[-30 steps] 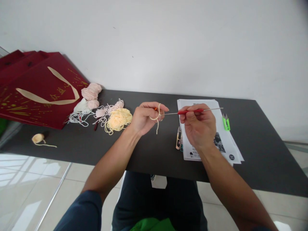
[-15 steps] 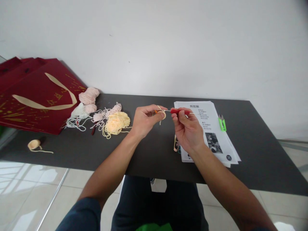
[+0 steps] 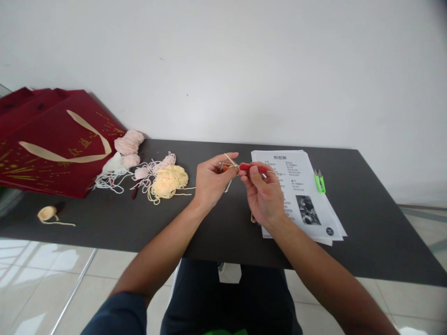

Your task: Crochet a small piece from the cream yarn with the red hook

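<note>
My left hand (image 3: 211,179) is closed in a pinch on a loop of cream yarn (image 3: 230,164) above the dark table (image 3: 216,223). My right hand (image 3: 263,193) grips a crochet hook with a red handle (image 3: 253,168), its metal tip pushed into the yarn loop at my left fingertips. The two hands almost touch. A strand runs from the loop to the left toward a yellow yarn pile (image 3: 169,179).
Printed paper sheets (image 3: 303,195) lie right of my hands, with green thread snips (image 3: 319,181) beside them. Pink yarn balls (image 3: 127,144) and white yarn (image 3: 111,170) lie left. A red gift bag (image 3: 52,139) rests at far left, a small yarn coil (image 3: 47,213) near it.
My right hand has moved left, bringing the hook's tip from well apart into the yarn loop held by my left hand. The hands are now close together.
</note>
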The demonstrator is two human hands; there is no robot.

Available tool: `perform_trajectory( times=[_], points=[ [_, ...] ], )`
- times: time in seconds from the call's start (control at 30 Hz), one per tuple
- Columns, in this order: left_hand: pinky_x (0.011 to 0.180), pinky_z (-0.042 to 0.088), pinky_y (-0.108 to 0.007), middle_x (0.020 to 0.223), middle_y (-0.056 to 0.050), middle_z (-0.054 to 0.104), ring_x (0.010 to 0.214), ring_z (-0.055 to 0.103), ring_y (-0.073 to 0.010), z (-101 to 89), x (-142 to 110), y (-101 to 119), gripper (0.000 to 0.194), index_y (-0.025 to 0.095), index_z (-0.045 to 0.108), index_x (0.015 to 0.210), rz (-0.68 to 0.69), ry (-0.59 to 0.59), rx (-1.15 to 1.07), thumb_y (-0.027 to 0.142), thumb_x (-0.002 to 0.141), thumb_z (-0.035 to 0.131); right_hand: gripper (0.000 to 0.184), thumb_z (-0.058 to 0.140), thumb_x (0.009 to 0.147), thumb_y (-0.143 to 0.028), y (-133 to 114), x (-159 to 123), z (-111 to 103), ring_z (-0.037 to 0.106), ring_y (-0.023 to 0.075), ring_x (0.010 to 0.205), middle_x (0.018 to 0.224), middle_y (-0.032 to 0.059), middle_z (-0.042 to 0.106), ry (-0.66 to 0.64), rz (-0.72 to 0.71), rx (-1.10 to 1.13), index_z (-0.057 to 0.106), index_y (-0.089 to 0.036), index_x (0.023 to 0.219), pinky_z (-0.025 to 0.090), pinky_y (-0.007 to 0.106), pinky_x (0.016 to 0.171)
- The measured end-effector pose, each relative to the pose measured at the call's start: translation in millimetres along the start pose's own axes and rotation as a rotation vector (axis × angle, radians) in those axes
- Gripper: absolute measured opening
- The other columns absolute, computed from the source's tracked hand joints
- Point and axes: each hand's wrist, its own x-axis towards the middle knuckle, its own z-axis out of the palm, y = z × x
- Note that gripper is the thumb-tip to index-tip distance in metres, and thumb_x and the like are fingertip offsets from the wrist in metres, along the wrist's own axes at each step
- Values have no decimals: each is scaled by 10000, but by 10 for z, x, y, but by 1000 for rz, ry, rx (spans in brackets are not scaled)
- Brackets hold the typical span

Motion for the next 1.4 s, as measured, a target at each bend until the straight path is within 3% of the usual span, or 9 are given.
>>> perform_trajectory(
  times=[0.2, 0.33, 0.53, 0.67, 0.8, 0.9, 1.0, 1.17, 1.4],
  points=[
    [611, 453, -222, 807, -16, 766, 634, 607, -87, 12, 20, -6, 342, 187, 816, 1047, -88, -22, -144, 215, 708, 841, 183, 852, 842, -317, -1, 23, -6, 809, 104, 800, 911, -6, 844, 5, -5, 51, 716, -237, 936, 677, 188, 803],
    [543, 400, -232, 745, -55, 719, 608, 579, -98, 6, 73, -2, 310, 126, 829, 931, -195, -25, -325, 400, 820, 734, 174, 851, 843, -314, 7, 53, -29, 811, 107, 809, 910, -6, 843, -2, -1, 47, 719, -237, 928, 681, 212, 826],
    [493, 301, -229, 717, -33, 660, 594, 492, -80, 20, 97, -39, 257, 136, 835, 907, -175, 55, -218, 362, 792, 790, 174, 845, 846, -305, 26, 43, -30, 806, 115, 800, 908, -1, 838, -13, -35, 17, 717, -230, 936, 681, 222, 803],
    [528, 343, -236, 810, -58, 708, 666, 540, -104, 0, 91, -24, 240, 127, 833, 921, -197, 0, -264, 243, 730, 743, 175, 839, 854, -310, 35, 53, -45, 802, 113, 793, 917, -1, 833, -9, -55, -5, 710, -228, 941, 680, 230, 805],
    [623, 404, -235, 844, -32, 743, 707, 577, -104, -4, 73, -41, 414, 162, 826, 988, -206, -64, -282, 83, 595, 723, 180, 825, 871, -332, 39, 81, -81, 804, 110, 820, 936, 5, 834, -17, -55, 7, 706, -230, 960, 676, 224, 829],
    [747, 457, -241, 856, -5, 759, 776, 627, -109, 12, 55, -65, 481, 200, 820, 1030, -180, -68, -265, 42, 580, 753, 188, 834, 861, -347, 32, 90, -84, 800, 104, 815, 924, -6, 832, -7, -36, 15, 707, -236, 943, 676, 221, 823],
    [748, 460, -241, 861, -6, 766, 774, 629, -109, 26, 43, -68, 449, 202, 822, 1004, -145, -54, -250, 49, 587, 762, 192, 847, 848, -341, 25, 81, -63, 800, 104, 815, 915, -7, 832, 2, -19, 27, 713, -232, 931, 675, 212, 811],
    [594, 394, -232, 806, -27, 739, 668, 568, -91, 31, 37, -94, 131, 180, 817, 843, -90, 27, -172, 250, 734, 836, 215, 863, 831, -339, 30, 58, -32, 799, 108, 810, 901, 3, 832, 2, -6, 36, 709, -221, 925, 674, 204, 806],
    [675, 462, -218, 748, 16, 716, 669, 600, -76, 39, 7, -111, 232, 211, 823, 941, -29, 3, -165, 173, 717, 867, 176, 840, 857, -334, -2, 71, -45, 788, 87, 794, 901, -13, 830, 16, -6, 37, 709, -234, 922, 664, 178, 799]
  ],
)
